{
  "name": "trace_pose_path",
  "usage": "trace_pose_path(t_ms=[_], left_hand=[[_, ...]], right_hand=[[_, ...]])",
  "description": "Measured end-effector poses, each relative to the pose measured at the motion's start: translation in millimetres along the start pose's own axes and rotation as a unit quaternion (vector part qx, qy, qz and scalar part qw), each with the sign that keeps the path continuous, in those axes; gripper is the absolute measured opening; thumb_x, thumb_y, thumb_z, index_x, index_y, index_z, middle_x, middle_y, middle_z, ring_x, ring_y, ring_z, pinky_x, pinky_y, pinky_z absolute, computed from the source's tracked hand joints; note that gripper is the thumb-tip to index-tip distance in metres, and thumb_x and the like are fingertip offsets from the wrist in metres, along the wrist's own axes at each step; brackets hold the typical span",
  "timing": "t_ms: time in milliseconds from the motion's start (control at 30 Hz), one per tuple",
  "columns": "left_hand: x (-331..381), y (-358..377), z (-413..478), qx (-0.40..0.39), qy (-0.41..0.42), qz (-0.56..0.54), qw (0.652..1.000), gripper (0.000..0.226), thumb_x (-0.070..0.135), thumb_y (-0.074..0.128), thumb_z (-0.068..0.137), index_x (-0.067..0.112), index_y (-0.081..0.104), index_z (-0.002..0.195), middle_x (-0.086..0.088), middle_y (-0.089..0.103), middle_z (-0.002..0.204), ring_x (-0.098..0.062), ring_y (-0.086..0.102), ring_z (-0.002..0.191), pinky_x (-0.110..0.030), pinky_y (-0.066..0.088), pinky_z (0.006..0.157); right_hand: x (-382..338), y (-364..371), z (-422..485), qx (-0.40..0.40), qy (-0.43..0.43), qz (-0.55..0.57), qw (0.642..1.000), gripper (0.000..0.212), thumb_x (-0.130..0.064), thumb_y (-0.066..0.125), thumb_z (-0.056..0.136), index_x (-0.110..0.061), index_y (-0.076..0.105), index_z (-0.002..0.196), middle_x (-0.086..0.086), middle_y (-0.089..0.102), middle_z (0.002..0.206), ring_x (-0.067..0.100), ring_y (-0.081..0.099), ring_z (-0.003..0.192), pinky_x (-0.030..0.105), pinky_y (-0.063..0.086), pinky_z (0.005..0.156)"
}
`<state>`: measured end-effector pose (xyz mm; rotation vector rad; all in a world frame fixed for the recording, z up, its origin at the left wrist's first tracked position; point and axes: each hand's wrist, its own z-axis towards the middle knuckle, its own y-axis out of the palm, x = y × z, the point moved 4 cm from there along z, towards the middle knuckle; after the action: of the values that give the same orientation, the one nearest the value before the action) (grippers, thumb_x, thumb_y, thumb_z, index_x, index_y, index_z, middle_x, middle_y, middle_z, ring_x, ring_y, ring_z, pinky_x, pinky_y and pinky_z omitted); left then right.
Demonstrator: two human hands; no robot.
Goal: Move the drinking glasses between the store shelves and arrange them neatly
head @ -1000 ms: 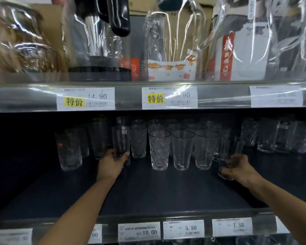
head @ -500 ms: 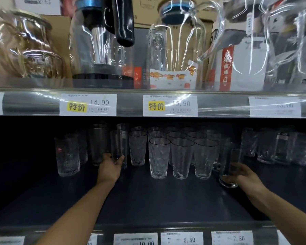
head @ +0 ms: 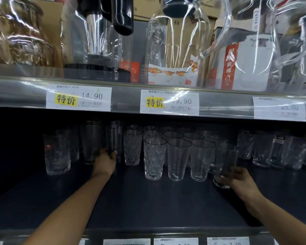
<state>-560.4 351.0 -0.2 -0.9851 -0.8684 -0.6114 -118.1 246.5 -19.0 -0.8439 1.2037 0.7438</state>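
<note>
— On the dark shelf (head: 148,200), where are the hands?

— Both reach in, palms inward. The left hand (head: 105,162) curls round a tall plain glass (head: 113,140), left of the upright patterned glasses (head: 177,156); the right hand (head: 240,177) grips another glass (head: 223,161), just right of them.

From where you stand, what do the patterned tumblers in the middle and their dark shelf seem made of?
The clear patterned tumblers look like pressed glass: see-through, glossy, with dimpled facets catching light. The dark blue-grey shelf board looks matt, perhaps painted metal or laminate; no grain or shine settles it.
</note>
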Motion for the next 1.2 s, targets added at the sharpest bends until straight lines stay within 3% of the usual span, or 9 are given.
trace_pose_path(t_ms=[233, 400, 533, 767, 1200], left_hand=[[-4.7, 3.4, 10.1, -0.001, 0.006, 0.022, 1.000, 0.054, 0.032, 0.047, 0.103, -0.002, 0.036, 0.143, -0.030, 0.057, 0.130, -0.042, 0.059, 0.114, -0.043, 0.051, 0.091], [-6.0, 5.8, 13.1, -0.006, 0.006, 0.053, 0.999, 0.047, 0.032, 0.044, 0.104, -0.002, 0.041, 0.137, -0.030, 0.060, 0.121, -0.041, 0.062, 0.106, -0.041, 0.052, 0.083], [-8.2, 5.5, 16.0, -0.003, 0.004, 0.062, 0.998, 0.047, 0.031, 0.045, 0.104, 0.002, 0.042, 0.140, -0.029, 0.060, 0.123, -0.042, 0.061, 0.108, -0.043, 0.053, 0.086], [-7.7, 6.9, 16.6, -0.007, -0.004, 0.068, 0.998, 0.053, 0.035, 0.042, 0.105, 0.005, 0.034, 0.148, -0.026, 0.055, 0.135, -0.041, 0.057, 0.118, -0.042, 0.048, 0.090], [-9.2, 7.1, 18.3, -0.006, -0.002, 0.061, 0.998, 0.055, 0.037, 0.044, 0.103, 0.009, 0.033, 0.149, -0.024, 0.057, 0.134, -0.041, 0.058, 0.117, -0.043, 0.050, 0.091]], right_hand=[[0.7, 2.5, 0.9, 0.003, -0.008, -0.059, 0.998, 0.065, -0.013, 0.088, 0.072, -0.017, 0.052, 0.126, -0.003, 0.067, 0.101, 0.022, 0.065, 0.098, 0.039, 0.049, 0.094], [1.3, 1.0, 2.4, 0.019, -0.005, -0.085, 0.996, 0.073, -0.020, 0.088, 0.072, -0.006, 0.049, 0.131, 0.008, 0.068, 0.114, 0.027, 0.065, 0.104, 0.043, 0.050, 0.096], [2.5, 1.2, 4.3, 0.023, -0.006, -0.110, 0.994, 0.067, -0.027, 0.089, 0.070, -0.008, 0.055, 0.123, 0.005, 0.071, 0.108, 0.025, 0.067, 0.099, 0.042, 0.052, 0.092], [0.4, -0.4, 0.9, 0.026, -0.011, -0.114, 0.993, 0.058, -0.022, 0.088, 0.073, -0.013, 0.055, 0.120, 0.005, 0.069, 0.103, 0.026, 0.067, 0.098, 0.041, 0.051, 0.092], [3.1, -0.9, 2.7, 0.033, -0.003, -0.133, 0.991, 0.061, -0.027, 0.087, 0.073, -0.013, 0.057, 0.124, 0.006, 0.071, 0.107, 0.026, 0.067, 0.100, 0.043, 0.052, 0.094]])
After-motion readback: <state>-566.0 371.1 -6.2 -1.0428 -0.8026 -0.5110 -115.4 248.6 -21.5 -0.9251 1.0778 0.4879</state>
